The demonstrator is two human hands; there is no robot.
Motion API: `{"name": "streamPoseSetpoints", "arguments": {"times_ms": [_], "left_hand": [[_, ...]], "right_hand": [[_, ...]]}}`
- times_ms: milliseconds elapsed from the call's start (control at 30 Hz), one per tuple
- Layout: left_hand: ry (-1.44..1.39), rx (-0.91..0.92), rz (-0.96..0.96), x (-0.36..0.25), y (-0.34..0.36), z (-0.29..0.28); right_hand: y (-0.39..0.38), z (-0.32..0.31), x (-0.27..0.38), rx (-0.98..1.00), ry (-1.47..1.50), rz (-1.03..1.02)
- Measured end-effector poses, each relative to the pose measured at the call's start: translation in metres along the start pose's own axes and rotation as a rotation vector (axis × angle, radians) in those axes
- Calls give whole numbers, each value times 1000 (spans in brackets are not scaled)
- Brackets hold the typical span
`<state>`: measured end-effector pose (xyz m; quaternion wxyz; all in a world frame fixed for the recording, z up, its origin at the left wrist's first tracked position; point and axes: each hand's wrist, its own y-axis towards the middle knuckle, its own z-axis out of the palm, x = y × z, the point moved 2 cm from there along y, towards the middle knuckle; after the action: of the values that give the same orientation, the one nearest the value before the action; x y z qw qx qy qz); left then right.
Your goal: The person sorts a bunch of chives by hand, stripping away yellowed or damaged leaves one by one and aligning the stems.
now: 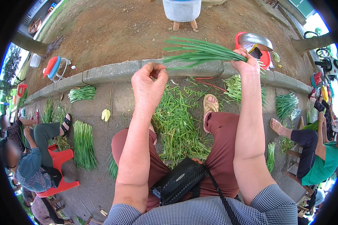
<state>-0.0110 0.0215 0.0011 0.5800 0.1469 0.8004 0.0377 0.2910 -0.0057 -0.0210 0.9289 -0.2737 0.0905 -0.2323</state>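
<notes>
Long green leaves (pixel 202 52) in a bunch, held out front in my R hand (pixel 244 60), tips pointing L.
R fingers are closed tight round the bunch nr its stem end, w/ the red basin (pixel 266 59) and a metal bowl (pixel 256 39) just beyond. My L hand (pixel 151 78) is at the tip end, thumb & index pressed together; one leaf runs right up to them, but it's too small to tell for sure if they pinch it. Loose green trimmings (pixel 176 123) lie in a heap on the ground btwn my feet, this side of the stone kerb (pixel 109 73). More bundled stalks (pixel 84 144) sit off to my L, nr a red stool (pixel 62 159); black bag (pixel 182 180) is on my lap.
</notes>
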Motion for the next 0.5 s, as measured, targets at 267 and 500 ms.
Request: {"name": "streamPoseSetpoints", "arguments": {"times_ms": [267,500], "left_hand": [[731,-24,436,-4,-1,6],[559,84,182,10,6,-9]], "right_hand": [[2,-2,3,9,-24,4],[-5,3,9,122,-2,-8]]}}
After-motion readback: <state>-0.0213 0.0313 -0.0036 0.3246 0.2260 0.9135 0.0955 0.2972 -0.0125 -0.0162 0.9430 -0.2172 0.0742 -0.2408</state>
